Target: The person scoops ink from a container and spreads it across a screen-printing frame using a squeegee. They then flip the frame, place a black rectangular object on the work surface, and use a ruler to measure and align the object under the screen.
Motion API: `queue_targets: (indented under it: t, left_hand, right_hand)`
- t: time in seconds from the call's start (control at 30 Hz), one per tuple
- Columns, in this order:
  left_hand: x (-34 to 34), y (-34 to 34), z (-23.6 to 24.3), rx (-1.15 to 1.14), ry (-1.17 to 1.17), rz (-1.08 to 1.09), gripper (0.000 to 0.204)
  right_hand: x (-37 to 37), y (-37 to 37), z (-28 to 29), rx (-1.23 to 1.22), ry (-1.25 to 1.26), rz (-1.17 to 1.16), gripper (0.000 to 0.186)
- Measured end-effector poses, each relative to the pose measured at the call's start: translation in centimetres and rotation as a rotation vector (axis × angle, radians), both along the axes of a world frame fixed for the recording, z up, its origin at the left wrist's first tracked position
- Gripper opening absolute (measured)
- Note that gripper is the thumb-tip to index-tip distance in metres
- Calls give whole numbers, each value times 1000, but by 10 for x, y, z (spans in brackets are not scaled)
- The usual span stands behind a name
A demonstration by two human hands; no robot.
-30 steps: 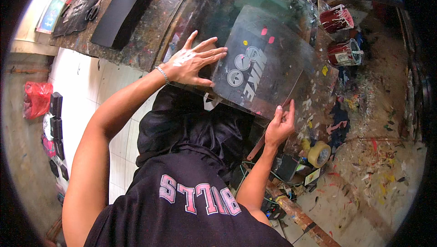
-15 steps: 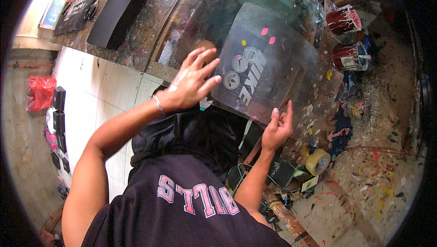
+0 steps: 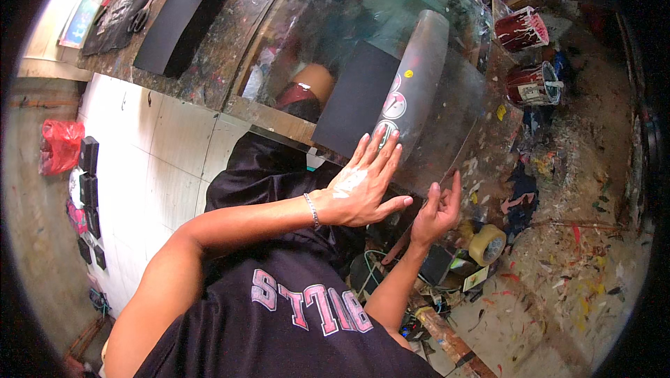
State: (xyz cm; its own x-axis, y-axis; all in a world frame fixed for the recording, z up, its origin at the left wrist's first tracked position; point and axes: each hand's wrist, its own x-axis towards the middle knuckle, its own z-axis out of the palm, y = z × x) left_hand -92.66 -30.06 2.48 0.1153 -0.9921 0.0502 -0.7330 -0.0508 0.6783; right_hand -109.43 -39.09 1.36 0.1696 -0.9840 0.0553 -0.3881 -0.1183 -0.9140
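A clear plastic sheet [image 3: 419,64] printed with pale round emblems and a yellow dot lies on the glass-topped table. Its left part is curled over toward the right. My left hand [image 3: 363,186], a bracelet at its wrist and a white smear on its back, rests open with spread fingers at the near end of the curl. Beside the sheet's near right edge is my right hand [image 3: 436,217], its thumb and forefinger apart and its other fingers bent. A flat black sheet [image 3: 366,95] shows to the left of the curl.
A stack of black sheets [image 3: 181,26] and scissors [image 3: 142,17] lie on the worn board at left. Two paint-streaked pots [image 3: 520,29] stand at right. A tape roll [image 3: 487,245] sits near my right forearm, above a paint-spattered floor [image 3: 551,294].
My left hand has moved right and nearer, and the clear sheet's left side has curled rightward, baring the black sheet. My right hand has shifted slightly right and nearer.
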Motion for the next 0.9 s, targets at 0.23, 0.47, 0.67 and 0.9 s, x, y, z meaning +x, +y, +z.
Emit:
queue_targets:
  t: [0.23,0.47,0.67,0.9]
  left_hand:
    - [4,4,-4,-36,-46,15,94]
    - [10,10,-1,1,-123,50,92]
    - [15,15,-3,22,-151,94,91]
    - [40,31,-2,112,-197,179,90]
  right_hand:
    - [-1,5,2,11,41,-6,49]
    - [6,8,7,5,0,-3,49]
    - [5,7,4,1,6,1,48]
    - [5,9,5,10,8,6,48]
